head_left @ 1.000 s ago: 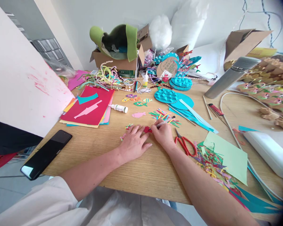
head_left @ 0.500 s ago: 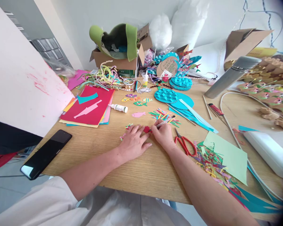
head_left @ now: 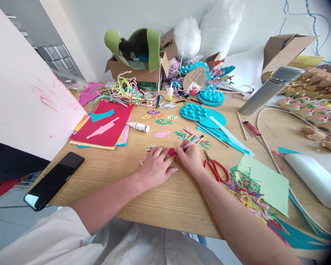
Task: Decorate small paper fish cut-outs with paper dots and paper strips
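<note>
left hand [head_left: 156,167] flat, palm down | right hand [head_left: 191,156] — fingers pinched

- A light wooden table [head_left: 165,206] with a straight front edge fills most of the view.
- A plain white wall [head_left: 99,22] stands behind it, evenly lit by soft daylight (no lamp shows).
- A large white board smeared with pink paint [head_left: 24,106] leans at the table's left side.
- Grey tiled floor [head_left: 5,228] shows at lower left.
- A dark gridded panel [head_left: 56,57], perhaps a window, sits at the far left.
</note>
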Motion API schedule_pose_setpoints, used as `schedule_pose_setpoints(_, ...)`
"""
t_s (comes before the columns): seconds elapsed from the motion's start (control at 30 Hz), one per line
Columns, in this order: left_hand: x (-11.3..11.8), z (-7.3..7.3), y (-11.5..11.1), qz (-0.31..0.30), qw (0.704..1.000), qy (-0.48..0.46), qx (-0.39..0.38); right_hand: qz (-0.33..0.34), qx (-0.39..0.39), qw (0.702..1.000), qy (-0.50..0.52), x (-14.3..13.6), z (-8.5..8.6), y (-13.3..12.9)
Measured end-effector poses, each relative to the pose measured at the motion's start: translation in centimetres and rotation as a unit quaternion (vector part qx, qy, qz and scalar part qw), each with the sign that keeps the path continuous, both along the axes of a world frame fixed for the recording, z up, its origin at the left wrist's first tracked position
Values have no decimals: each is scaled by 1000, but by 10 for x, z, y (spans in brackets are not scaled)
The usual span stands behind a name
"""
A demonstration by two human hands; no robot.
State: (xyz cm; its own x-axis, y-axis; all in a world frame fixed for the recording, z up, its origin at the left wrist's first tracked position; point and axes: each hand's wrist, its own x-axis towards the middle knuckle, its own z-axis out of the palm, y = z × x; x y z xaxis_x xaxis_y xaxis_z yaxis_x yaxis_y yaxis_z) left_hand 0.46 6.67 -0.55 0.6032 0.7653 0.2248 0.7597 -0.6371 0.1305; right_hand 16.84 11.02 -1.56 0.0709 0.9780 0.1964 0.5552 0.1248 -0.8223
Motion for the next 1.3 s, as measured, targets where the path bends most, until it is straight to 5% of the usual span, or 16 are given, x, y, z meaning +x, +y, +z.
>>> schedule_pose_setpoints(1.3,0,0,1,-3,1000,-7,-12,12,10,999,42,2,-7,1)
